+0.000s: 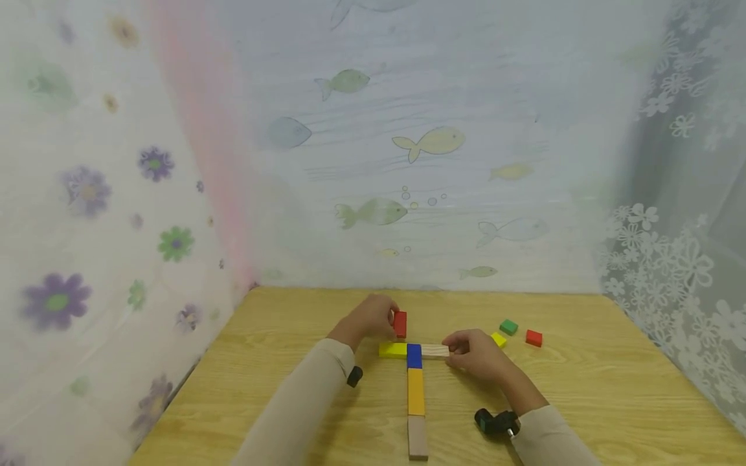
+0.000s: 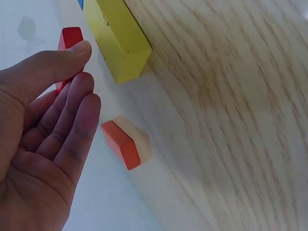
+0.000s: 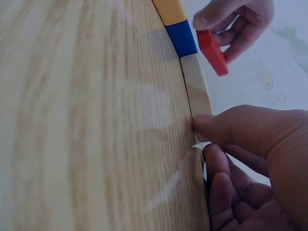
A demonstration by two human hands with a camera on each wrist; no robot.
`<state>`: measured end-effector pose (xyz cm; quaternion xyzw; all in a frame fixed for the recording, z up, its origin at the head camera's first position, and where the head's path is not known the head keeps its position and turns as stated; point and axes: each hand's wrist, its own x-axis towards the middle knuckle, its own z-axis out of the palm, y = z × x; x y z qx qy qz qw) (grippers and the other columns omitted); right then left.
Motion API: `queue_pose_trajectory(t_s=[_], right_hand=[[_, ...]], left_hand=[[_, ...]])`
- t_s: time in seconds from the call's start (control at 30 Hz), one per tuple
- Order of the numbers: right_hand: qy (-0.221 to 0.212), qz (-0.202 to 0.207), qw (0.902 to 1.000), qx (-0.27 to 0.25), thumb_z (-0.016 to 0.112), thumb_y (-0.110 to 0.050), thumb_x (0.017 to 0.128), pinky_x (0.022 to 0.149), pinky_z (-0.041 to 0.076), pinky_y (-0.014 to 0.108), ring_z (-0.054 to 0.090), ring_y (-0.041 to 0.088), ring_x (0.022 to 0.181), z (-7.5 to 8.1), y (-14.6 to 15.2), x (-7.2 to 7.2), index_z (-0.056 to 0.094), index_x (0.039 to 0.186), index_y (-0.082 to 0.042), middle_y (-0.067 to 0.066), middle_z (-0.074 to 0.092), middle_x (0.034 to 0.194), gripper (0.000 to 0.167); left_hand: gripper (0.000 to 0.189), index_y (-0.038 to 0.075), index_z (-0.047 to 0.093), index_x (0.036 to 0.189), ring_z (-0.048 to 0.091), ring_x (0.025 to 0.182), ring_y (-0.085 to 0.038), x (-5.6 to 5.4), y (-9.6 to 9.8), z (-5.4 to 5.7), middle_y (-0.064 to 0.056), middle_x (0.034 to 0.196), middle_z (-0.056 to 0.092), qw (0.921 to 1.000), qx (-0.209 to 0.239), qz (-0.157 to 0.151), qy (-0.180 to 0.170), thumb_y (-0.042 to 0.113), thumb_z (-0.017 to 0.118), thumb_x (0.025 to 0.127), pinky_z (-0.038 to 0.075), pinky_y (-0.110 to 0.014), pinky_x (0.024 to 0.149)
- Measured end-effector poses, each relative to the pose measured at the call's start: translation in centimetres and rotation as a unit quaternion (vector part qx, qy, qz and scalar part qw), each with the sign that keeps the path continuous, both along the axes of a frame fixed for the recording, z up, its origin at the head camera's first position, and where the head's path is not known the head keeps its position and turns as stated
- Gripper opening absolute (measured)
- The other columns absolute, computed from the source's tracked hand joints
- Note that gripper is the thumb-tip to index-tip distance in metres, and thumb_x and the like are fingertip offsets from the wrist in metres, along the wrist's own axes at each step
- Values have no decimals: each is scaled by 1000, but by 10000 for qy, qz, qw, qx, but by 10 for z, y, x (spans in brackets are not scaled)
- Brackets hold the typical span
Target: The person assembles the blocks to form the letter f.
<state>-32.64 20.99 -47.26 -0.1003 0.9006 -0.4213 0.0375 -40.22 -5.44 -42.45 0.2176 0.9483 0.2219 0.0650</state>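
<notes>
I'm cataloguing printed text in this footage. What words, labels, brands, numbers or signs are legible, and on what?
There is no readable text in any view.
Red block in the left hand and pale wooden block in the right hand: no lettering visible.
Back wall: fish drawings, no words.
Black device by the right wrist: any marking is too small to read.
</notes>
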Motion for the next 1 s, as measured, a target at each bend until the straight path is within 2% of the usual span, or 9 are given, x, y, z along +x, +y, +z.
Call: queue_pose_trajectory(t_s=[0.4, 0.63, 0.83, 1.0], right_hand=[[30, 77, 10000, 2, 80, -10, 89, 82, 55, 33, 62, 16, 92, 2, 1, 0, 75, 116, -8, 1, 71, 103, 27], [49, 174, 9998, 34, 80, -11, 89, 79, 55, 29, 62, 16, 91, 2, 0, 2, 74, 116, -6, 3, 71, 102, 28], [27, 84, 10000, 19, 80, -10, 89, 81, 55, 32, 62, 16, 91, 2, 1, 1, 75, 116, -7, 2, 71, 101, 27], [64, 109, 9999, 43, 80, -11, 90, 82, 55, 34, 62, 16, 91, 1, 2, 0, 75, 116, -7, 2, 71, 101, 27]], left_hand=[[56, 5, 70, 129, 60, 79, -15, 0, 21, -2, 3, 87, 66, 10000, -10, -82, -10, 13, 91, 78, 55, -26, 76], [57, 7, 70, 131, 61, 80, -14, 4, 25, -2, 4, 87, 67, 9999, -88, -48, -108, 17, 91, 79, 56, -29, 77], [54, 7, 71, 129, 61, 77, -12, 3, 28, -4, 6, 83, 67, 9999, -147, -74, 0, 18, 91, 79, 54, -26, 71], [56, 7, 70, 131, 62, 79, -12, 0, 31, -4, 5, 87, 69, 9999, -106, -28, -62, 17, 91, 79, 56, -27, 75]])
